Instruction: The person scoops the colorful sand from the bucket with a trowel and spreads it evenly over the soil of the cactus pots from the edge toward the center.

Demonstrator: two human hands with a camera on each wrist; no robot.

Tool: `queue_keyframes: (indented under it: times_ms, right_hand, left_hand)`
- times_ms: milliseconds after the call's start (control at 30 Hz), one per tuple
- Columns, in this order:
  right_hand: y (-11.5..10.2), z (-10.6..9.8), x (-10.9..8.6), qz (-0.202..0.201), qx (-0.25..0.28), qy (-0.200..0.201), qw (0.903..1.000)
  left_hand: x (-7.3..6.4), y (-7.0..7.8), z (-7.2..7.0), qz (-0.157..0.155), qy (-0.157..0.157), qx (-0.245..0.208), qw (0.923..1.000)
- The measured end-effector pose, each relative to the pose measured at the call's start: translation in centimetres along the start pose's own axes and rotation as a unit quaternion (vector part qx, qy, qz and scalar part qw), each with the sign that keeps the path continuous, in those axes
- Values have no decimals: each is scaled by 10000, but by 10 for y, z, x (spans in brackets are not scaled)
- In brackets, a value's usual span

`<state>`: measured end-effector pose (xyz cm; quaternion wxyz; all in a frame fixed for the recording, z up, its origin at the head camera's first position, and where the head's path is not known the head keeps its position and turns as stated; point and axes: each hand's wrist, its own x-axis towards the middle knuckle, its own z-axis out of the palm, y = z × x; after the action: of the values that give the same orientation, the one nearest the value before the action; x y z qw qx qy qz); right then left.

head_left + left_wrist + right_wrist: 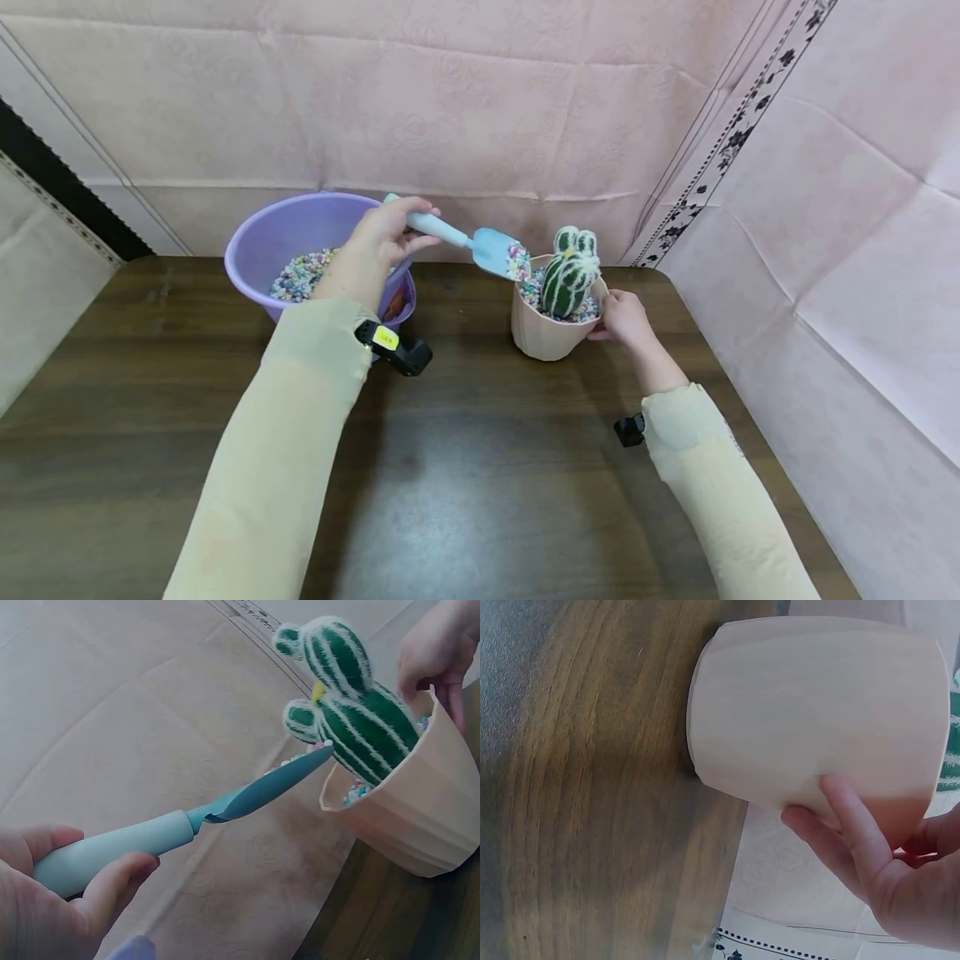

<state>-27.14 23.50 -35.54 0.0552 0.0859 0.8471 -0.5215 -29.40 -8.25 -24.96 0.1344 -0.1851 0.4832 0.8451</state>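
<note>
My left hand (378, 242) grips the pale blue handle of a small garden trowel (492, 250). Multicoloured pebbles (517, 263) lie on its blade, whose tip overlaps the left rim of a beige flower pot (546, 337) in the head view. A green knitted cactus (564, 287) with white stripes stands in that pot, with more pebbles around its base. At the pot's right side, my right hand (624, 317) holds it near the rim. The right wrist view shows its fingers (855, 825) against the outer wall of the pot, which stands on the table.
A large purple basin (255, 237) with many pebbles (296, 279) is at the back left, partly behind my left forearm. Beside it is a smaller purple container (408, 312) with something reddish-brown inside. Pink cloth walls (480, 108) border the wooden table (465, 467).
</note>
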Motion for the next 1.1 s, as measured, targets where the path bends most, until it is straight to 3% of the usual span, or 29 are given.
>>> queue_keyframes:
  times_ms: [333, 633, 1100]
  right_hand:
    - [1, 1, 0, 78, -171, -52, 9998]
    - [-1, 0, 1, 119, -222, -63, 9997]
    - [-2, -2, 0, 114, -189, -39, 9997]
  left_hand:
    - [6, -16, 5, 328, 329, 300, 9985]
    - [7, -26, 17, 590, 430, 702, 9949]
    - [4, -32, 24, 779, 465, 1129, 9895]
